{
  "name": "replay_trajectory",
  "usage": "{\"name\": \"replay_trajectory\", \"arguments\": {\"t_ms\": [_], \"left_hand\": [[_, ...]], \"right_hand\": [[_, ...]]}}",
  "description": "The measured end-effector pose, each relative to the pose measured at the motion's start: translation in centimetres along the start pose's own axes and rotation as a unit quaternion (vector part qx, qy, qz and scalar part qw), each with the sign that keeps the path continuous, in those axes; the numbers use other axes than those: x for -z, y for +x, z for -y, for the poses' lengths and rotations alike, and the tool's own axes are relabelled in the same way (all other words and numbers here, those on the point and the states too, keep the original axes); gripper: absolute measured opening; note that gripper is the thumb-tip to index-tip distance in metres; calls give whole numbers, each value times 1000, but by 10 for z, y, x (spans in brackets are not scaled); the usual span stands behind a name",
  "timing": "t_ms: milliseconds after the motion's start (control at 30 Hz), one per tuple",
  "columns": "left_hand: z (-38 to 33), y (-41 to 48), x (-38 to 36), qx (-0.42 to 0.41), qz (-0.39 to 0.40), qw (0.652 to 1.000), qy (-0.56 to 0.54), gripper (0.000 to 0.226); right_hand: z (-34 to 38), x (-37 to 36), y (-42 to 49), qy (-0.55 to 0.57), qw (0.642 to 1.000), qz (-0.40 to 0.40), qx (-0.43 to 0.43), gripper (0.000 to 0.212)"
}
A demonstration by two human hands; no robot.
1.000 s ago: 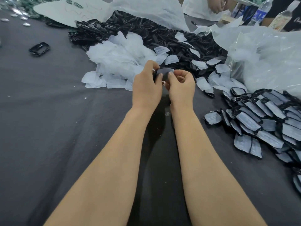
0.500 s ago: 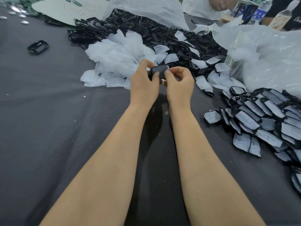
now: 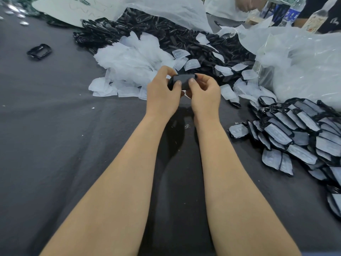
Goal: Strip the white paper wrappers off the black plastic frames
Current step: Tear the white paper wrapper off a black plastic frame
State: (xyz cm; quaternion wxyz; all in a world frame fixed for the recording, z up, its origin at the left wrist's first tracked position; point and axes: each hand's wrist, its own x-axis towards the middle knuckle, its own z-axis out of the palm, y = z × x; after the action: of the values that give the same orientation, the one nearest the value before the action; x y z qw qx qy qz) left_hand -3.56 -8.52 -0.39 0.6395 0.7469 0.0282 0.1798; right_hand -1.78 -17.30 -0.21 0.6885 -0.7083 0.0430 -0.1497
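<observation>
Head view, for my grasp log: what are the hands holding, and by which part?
One black frame: the left hand pinches its left end, the right hand its right end, thumbs on its near face.

A dark grey cloth (image 3: 55, 145) covered the tabletop. Toward its far left corner lay a pale flat sheet (image 3: 60, 8), with small shiny bits (image 3: 16, 12) beside it. A crumpled clear plastic bag (image 3: 304, 67) sat at the right edge, and a translucent white bag (image 3: 166, 8) lay at the far middle. A blue-labelled bottle (image 3: 293, 12) and a second bottle (image 3: 315, 19) stood in the far right corner.
</observation>
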Motion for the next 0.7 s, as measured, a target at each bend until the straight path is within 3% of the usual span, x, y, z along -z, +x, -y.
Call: {"name": "replay_trajectory", "arguments": {"t_ms": [300, 567, 700], "left_hand": [[2, 2, 3, 21, -5, 999, -25, 25], [4, 4, 2, 60, 11, 997, -54, 13], [4, 4, 1, 72, 17, 995, -71, 11]], "right_hand": [[0, 9, 6, 124, 987, 67, -81, 18], [-1, 6, 5, 25, 999, 21, -35, 18], [0, 6, 4, 46, 997, 10, -55, 19]]}}
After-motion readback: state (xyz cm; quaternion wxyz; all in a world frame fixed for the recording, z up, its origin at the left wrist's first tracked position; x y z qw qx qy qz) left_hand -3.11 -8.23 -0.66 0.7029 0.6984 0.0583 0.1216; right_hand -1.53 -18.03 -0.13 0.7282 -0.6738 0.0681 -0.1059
